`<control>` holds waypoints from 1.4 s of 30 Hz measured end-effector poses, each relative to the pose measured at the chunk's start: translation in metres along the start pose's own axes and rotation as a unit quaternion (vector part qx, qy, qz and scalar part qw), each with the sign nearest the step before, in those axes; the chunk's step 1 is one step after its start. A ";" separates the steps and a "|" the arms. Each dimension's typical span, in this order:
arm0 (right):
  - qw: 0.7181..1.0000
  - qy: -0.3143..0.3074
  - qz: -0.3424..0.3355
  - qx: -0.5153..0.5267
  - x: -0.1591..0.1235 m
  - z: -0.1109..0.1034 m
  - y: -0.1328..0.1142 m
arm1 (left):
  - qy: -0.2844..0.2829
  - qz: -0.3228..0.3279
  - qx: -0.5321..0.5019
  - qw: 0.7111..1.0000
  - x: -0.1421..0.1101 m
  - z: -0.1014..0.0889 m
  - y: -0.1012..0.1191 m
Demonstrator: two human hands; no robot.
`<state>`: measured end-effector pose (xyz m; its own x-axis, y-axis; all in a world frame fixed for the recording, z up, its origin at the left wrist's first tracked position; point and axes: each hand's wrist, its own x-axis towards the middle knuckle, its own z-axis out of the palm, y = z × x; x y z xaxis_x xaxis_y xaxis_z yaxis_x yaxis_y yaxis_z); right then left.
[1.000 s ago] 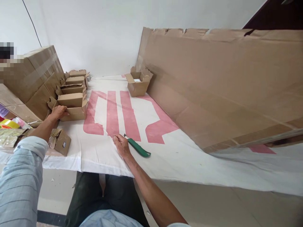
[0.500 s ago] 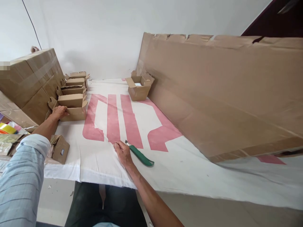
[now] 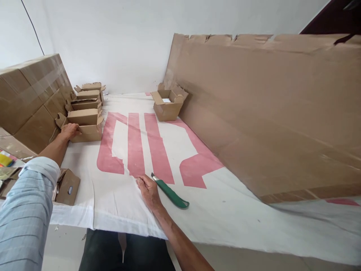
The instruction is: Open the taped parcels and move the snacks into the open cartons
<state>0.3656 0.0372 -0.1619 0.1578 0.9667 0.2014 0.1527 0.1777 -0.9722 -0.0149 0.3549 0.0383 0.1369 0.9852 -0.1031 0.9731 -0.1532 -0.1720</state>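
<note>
My left hand (image 3: 70, 130) grips the near wall of an open small cardboard box (image 3: 90, 134), the closest of a row at the left. Its fingers go over the rim and the box stands upright on the table. My right hand (image 3: 148, 191) rests on the white cloth (image 3: 121, 203) with its fingers curled together. Whether anything is between those fingers is hidden. Just right of it lies a green utility knife (image 3: 172, 195), its blade end pointing away from me and apart from the hand.
Several more open boxes (image 3: 87, 94) stand behind the held one, beside a large taped carton (image 3: 31, 99). An open box with something white inside (image 3: 168, 110) touches a big leaning cardboard sheet (image 3: 254, 113). Another small box (image 3: 67, 188) sits near the left front edge.
The view has shifted slightly, so the table's front edge and the knife appear lower. Both hands keep about the same places, the left still on the box.
</note>
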 end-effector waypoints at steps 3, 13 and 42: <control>1.000 0.000 0.003 -0.001 -0.001 0.000 -0.001 | 0.009 -0.034 0.026 0.999 0.007 -0.002 0.001; 1.000 0.000 0.011 0.000 -0.002 -0.001 0.001 | 0.003 -0.039 0.051 0.998 0.013 -0.003 0.005; 1.000 0.008 0.020 0.003 -0.008 0.001 0.017 | -0.116 0.039 -0.147 0.982 -0.244 -0.036 -0.063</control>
<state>0.3657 0.0324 -0.1803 0.1786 0.9700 0.1648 0.1405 0.1407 -0.9800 -0.1028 0.1271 0.1094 0.2007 0.9221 -0.3307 0.9774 -0.1657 0.1310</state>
